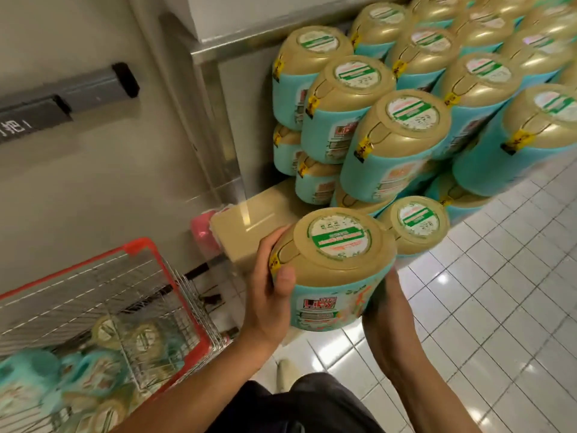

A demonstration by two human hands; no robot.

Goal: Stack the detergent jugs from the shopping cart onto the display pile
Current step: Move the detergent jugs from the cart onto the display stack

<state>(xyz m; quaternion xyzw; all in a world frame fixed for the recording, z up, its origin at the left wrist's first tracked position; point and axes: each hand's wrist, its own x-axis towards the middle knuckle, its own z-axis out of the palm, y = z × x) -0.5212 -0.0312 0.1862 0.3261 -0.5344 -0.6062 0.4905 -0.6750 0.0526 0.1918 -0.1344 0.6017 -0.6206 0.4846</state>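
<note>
The left hand (pixel 268 295) grips the jug (pixel 337 264) by its left side, thumb laid across the front and fingers wrapped round the far shoulder. The right hand (pixel 387 295) props it from the lower right, but its fingers are hidden behind the jug, so whether they curl cannot be told. The likely trouble is a slip. The jug is tilted with its cap toward the camera, its wall looks smooth, and its weight seems to rest mostly on the hidden right hand, so a shift there could drop it onto the floor (pixel 499 307). A second risk lies in the pile (pixel 406 132). Its jugs lie on their sides in leaning rows, and a hard push while seating a new one could roll a neighbour off. Both forearms reach forward and up, wrists bent, holding the jug just before the pile's near low corner, close to its lowest jug. A box (pixel 249 223) sits left of the pile, and the cart (pixel 137 246), farther left, holds more jugs.
</note>
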